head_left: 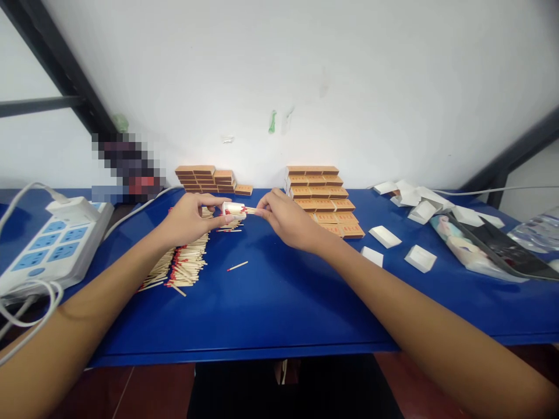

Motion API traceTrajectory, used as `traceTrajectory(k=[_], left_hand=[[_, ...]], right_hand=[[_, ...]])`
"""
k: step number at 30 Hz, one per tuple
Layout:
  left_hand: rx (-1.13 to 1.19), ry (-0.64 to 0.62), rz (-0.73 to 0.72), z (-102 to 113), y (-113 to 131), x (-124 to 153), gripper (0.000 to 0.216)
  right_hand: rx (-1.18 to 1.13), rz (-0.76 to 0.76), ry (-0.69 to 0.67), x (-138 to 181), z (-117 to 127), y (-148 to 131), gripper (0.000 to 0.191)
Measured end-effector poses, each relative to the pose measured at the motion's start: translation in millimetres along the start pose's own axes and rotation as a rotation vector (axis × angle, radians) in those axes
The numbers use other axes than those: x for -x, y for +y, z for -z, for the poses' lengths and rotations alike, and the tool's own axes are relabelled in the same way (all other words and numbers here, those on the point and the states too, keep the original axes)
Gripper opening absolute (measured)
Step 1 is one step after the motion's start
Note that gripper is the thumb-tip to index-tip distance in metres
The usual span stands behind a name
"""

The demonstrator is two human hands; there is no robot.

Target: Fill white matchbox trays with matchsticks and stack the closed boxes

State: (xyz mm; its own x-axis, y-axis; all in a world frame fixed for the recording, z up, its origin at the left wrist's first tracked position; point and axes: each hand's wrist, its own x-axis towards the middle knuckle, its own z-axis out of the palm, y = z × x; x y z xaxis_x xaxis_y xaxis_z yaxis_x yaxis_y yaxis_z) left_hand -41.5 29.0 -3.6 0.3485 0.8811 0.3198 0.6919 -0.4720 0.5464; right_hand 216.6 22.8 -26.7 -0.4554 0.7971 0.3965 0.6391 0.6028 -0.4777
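My left hand [191,218] is closed around a small white matchbox tray [233,209] with red-tipped matches in it, held just above the blue table [279,308]. My right hand [285,218] pinches the ends of the matches [250,210] that stick out of the tray's right side. A heap of loose matches [183,263] lies under and in front of my left hand. One single match [237,266] lies alone on the table between my forearms.
Two stacks of orange matchbox sleeves [208,178] [323,199] stand against the wall. Empty white trays [384,236] are scattered at the right, near a phone [498,247]. A white power strip [56,241] with cables sits at the left edge.
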Motion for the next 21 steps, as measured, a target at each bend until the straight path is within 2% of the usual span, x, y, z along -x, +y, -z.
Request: traceTrajectory(k=[6, 13, 21], left_hand=[[0.163, -0.123, 0.065, -8, 9, 5, 0.057], [0.226, -0.142, 0.084, -10, 5, 6, 0.062], [0.296, -0.162, 0.057, -7, 9, 5, 0.057]], right_hand=[[-0.037, 0.058, 0.054, 0, -6, -3, 0.013], [-0.053, 0.104, 0.059, 1, -12, -3, 0.009], [-0.096, 0.085, 0.103, 5, -6, -6, 0.007]])
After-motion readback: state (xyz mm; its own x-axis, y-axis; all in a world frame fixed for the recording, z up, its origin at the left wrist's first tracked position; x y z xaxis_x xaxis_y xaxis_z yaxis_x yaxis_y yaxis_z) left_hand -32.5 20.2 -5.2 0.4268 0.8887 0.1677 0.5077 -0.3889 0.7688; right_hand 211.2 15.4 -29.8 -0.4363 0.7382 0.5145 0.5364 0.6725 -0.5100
